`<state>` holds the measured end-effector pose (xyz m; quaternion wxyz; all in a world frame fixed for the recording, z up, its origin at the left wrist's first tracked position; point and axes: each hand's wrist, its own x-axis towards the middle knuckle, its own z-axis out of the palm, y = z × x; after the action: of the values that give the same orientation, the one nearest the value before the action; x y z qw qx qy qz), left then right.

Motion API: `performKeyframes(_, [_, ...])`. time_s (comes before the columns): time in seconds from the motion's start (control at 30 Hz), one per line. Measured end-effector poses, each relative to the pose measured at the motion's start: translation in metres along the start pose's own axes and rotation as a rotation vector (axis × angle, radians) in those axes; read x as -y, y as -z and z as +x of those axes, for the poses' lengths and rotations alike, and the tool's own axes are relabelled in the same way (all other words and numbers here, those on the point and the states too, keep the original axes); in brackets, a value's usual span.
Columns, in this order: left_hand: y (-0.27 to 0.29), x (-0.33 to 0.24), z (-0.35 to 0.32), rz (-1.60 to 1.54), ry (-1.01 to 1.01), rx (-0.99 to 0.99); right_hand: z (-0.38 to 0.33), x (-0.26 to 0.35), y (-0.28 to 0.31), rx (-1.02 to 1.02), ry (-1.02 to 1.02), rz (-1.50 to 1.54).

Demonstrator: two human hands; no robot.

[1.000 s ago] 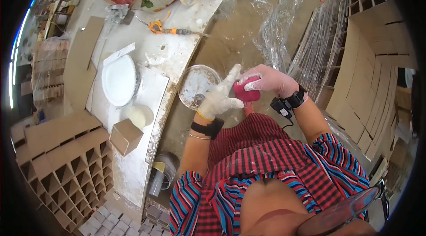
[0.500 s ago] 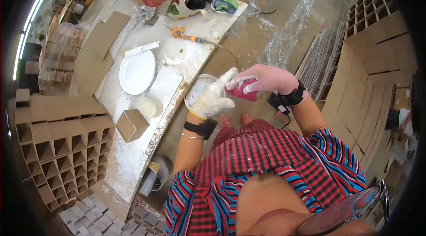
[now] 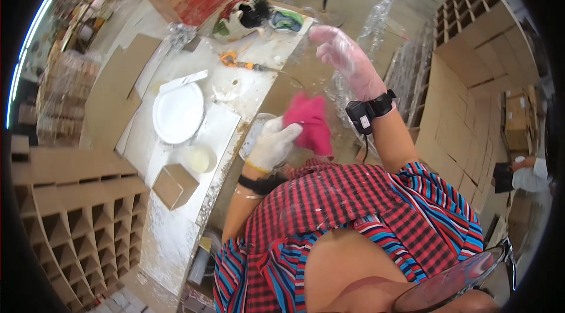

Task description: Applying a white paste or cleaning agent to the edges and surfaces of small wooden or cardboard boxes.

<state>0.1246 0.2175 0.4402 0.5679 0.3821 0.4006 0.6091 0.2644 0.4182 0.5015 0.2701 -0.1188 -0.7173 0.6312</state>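
Observation:
My left hand [image 3: 272, 143], in a white glove, grips a pink cloth [image 3: 310, 120] in front of my chest. Over the bench's far end my right hand [image 3: 348, 59] is raised in a thin clear glove, with a black watch on the wrist. Its fingers curl around what looks like a clear glass piece [image 3: 297, 75], whose outline is faint. Just behind my left hand, a round white bowl [image 3: 254, 132] shows below the bench edge.
The dusty white bench [image 3: 176, 236] carries a white plate [image 3: 178, 112], a small cream-filled cup [image 3: 199, 159], a small cardboard box [image 3: 175, 185] and an orange-handled tool [image 3: 235, 60]. Cardboard divider grids stand left [image 3: 65, 225] and right [image 3: 471, 48]. Another person [image 3: 527, 173] sits far right.
The pink cloth has passed from my right hand to my left. My right hand has lifted up and away from the left one, which dropped slightly.

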Motion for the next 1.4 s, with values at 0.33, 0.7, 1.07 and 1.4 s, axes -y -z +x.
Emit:
performKeyframes(0.33, [-0.011, -0.059, -0.028, 0.994, -0.428, 0.198, -0.026, 0.006, -0.061, -0.608, 0.160, 0.592])
performKeyframes(0.7, [-0.050, -0.054, -0.005, 1.287, -0.475, 0.452, -0.013, 0.003, -0.047, -0.570, 0.164, 0.843])
performKeyframes(1.07, [-0.062, -0.061, 0.001, 1.340, -0.452, 0.415, -0.013, 0.009, -0.015, -0.602, 0.268, 1.020])
performKeyframes(1.4, [-0.065, -0.068, 0.017, 1.412, -0.157, 0.640, -0.013, -0.004, -0.006, -0.583, 0.265, 0.999])
